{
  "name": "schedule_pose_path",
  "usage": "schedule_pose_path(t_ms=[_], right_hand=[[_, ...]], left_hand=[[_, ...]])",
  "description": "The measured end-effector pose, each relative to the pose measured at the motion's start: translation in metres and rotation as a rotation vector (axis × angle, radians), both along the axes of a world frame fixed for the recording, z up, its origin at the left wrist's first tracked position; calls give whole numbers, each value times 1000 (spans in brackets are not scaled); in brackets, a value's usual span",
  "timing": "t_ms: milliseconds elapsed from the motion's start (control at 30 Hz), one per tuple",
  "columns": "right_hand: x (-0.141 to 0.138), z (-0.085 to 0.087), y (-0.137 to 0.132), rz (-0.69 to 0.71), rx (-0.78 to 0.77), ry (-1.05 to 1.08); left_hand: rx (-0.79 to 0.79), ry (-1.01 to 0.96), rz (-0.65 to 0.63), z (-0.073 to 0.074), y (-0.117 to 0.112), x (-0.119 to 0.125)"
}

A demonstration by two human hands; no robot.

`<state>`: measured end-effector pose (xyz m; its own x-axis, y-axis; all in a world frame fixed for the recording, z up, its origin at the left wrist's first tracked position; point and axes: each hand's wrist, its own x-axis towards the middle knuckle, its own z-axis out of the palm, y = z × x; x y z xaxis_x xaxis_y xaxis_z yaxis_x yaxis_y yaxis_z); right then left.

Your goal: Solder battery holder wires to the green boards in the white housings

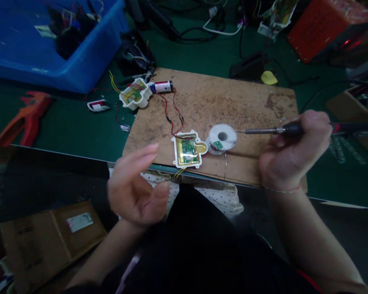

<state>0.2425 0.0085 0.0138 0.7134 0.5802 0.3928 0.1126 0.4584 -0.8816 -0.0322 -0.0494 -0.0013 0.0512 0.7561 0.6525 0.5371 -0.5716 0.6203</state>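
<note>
Currently: right hand (303, 147) grips soldering iron (263, 130), tip (243, 131) beside spool (214, 132); left hand (136, 190) released, left of spool. Iron likely light, stiff; hold by handle (352, 129).

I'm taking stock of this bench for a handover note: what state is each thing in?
Left grip: open, nothing seen in it
Right grip: closed around the iron
Iron: held, tip toward the spool; hot or cold, cannot tell
Spool: flat side down, wire trailing
Near case: open, circuit board showing
Far case: open
Battery: lying on its side
Bin: open-topped, partly filled
</note>
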Motion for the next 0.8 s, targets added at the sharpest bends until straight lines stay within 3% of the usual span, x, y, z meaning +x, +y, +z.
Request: schedule_pose_path(t_ms=[33, 67, 100, 133, 167, 233, 333, 467, 533, 633, 800], right_hand=[[1, -1, 1, 2, 3, -17], [2, -2, 1, 1, 12, -30], [3, -2, 2, 0, 23, -36], [3, -3, 3, -4, 33, -32], [4, -3, 3, -10, 41, -26], [4, -4, 4, -19, 56, -16], [5, -4, 5, -26, 77, 1], [7, -5, 5, -17, 70, 18], [7, -5, 5, -24, 56, 26], [5, -2, 3, -41, 31, 40], [2, 1, 1, -70, 1, 73]], left_hand=[[224, -81, 47, -6, -9, -6], [265, -104, -40, -13, -17, -10], [109, -59, -212, -21, -25, -12], [-216, 59, -466, -29, -31, -11], [-383, 114, -562, -39, -36, -7], [-592, 167, -600, -61, -40, 4], [-890, 145, -560, -99, -37, 25], [-1124, -21, -532, -132, -32, 44], [-1169, -102, -512, -137, -30, 49], [-1174, -179, -507, -131, -28, 49], [-1049, -184, -662, -95, -33, 23]])
